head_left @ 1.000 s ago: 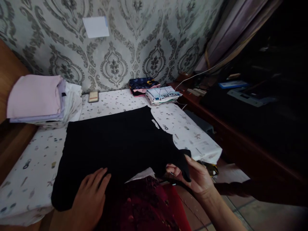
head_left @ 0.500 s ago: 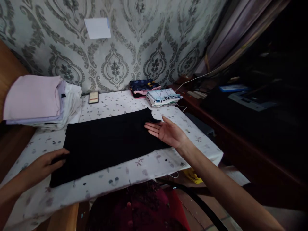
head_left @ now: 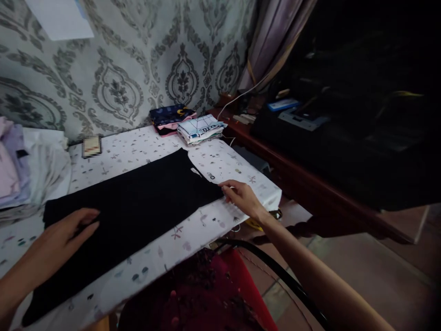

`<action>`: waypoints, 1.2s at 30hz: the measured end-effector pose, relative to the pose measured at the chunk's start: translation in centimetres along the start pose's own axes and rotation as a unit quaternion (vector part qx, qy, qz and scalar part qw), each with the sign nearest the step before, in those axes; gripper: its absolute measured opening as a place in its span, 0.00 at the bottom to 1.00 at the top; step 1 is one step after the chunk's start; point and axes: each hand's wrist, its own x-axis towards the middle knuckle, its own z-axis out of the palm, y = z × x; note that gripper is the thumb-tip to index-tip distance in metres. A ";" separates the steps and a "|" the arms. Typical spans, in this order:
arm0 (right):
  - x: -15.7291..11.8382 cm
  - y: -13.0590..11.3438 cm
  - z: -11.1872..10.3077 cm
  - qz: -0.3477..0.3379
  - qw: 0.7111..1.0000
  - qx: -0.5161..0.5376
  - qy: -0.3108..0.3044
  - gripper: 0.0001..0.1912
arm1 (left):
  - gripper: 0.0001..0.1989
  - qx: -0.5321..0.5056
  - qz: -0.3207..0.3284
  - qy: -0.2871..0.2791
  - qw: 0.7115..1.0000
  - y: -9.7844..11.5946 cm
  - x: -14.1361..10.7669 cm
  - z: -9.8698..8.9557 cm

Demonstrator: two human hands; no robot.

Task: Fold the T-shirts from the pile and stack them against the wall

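A black shirt [head_left: 138, 197] lies flat in a long strip across the white patterned cloth of the table. A small pale label [head_left: 195, 172] shows near its neckline at the right end. My right hand [head_left: 241, 195] is at that end, thumb and fingers pinching the shirt's corner. Over the left part of the shirt is my left hand [head_left: 74, 230], its thumb and fingers apart. Whether its fingertips touch the fabric I cannot tell.
Folded clothes [head_left: 172, 117] in a dark pile and a white printed pile [head_left: 200, 131] stand by the wall. More folded clothes [head_left: 37, 165] are at the left. A small card-like item [head_left: 91, 146] lies at the back. A dark wooden edge [head_left: 310, 193] runs along the right.
My right hand has gone from open, palm up over the shirt, to pinching its right corner. The neckline is smoothed out and its label shows. The view has swung right.
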 end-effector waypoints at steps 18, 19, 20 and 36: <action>0.3 -0.2 -0.5 -0.048 0.983 -0.163 -0.062 0.05 | 0.17 0.014 0.067 0.012 0.998 15.6 18.3 7.6; 0.4 -0.3 -0.5 -0.051 0.985 -0.156 -0.058 0.05 | 0.17 0.008 0.060 -0.005 0.998 15.7 18.6 7.5; 0.5 -0.4 -0.5 -0.053 0.987 -0.145 -0.049 0.05 | 0.16 0.002 0.049 -0.025 0.998 15.8 18.9 7.4; 0.6 -0.1 0.1 -0.026 0.999 -0.019 -0.039 0.08 | 0.17 0.001 0.033 -0.063 0.997 15.0 19.8 7.5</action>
